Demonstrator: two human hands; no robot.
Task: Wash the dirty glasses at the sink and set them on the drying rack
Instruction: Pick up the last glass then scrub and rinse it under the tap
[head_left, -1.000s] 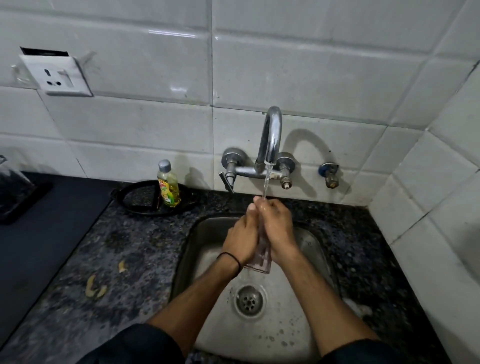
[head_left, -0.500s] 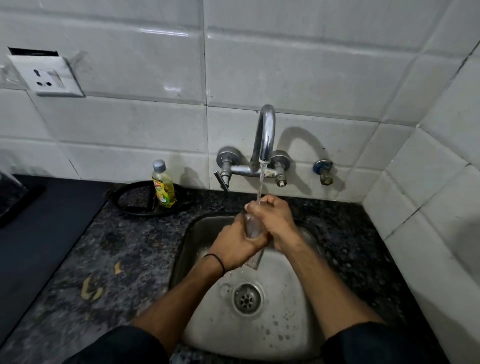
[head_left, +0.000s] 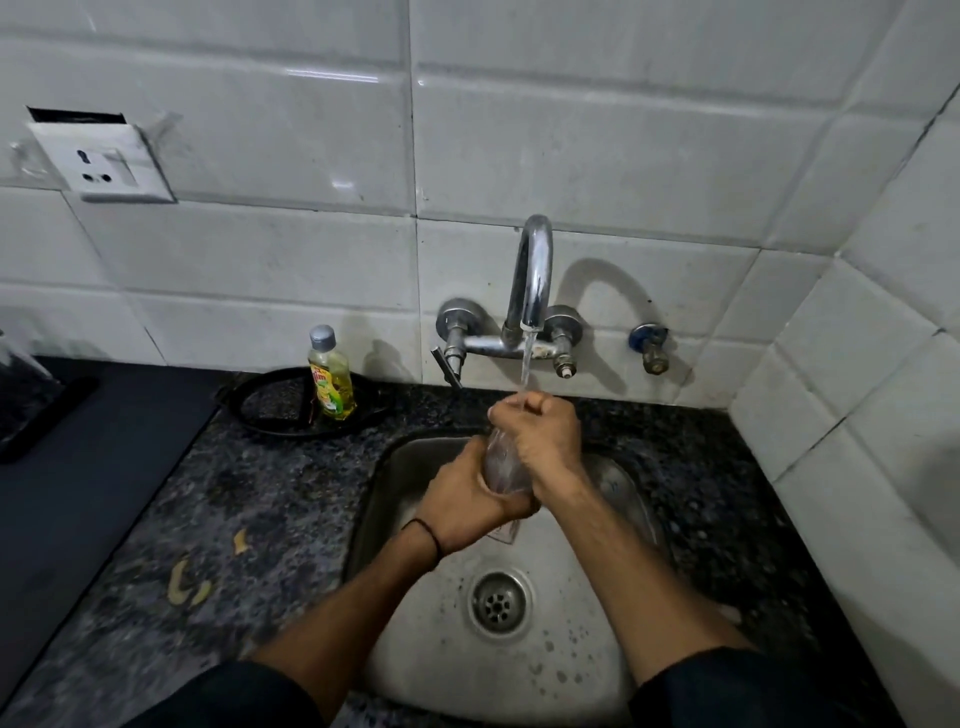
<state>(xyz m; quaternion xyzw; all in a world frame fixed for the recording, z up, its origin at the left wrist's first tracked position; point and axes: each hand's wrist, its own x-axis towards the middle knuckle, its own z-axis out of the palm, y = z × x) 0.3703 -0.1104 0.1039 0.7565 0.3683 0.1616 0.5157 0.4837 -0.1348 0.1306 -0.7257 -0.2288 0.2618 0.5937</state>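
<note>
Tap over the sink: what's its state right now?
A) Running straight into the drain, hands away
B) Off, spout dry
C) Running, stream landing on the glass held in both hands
C: a thin stream falls from the tap onto the glass, gripped by the left hand and right hand above the sink.

Clear glass (head_left: 503, 467) is glistening wet, chrome tap (head_left: 531, 280) is shining, steel sink (head_left: 519, 670) is looking dull and spotted, tiles (head_left: 571, 130) are gleaming glossy, speckled stone counter (head_left: 260, 493).
</note>
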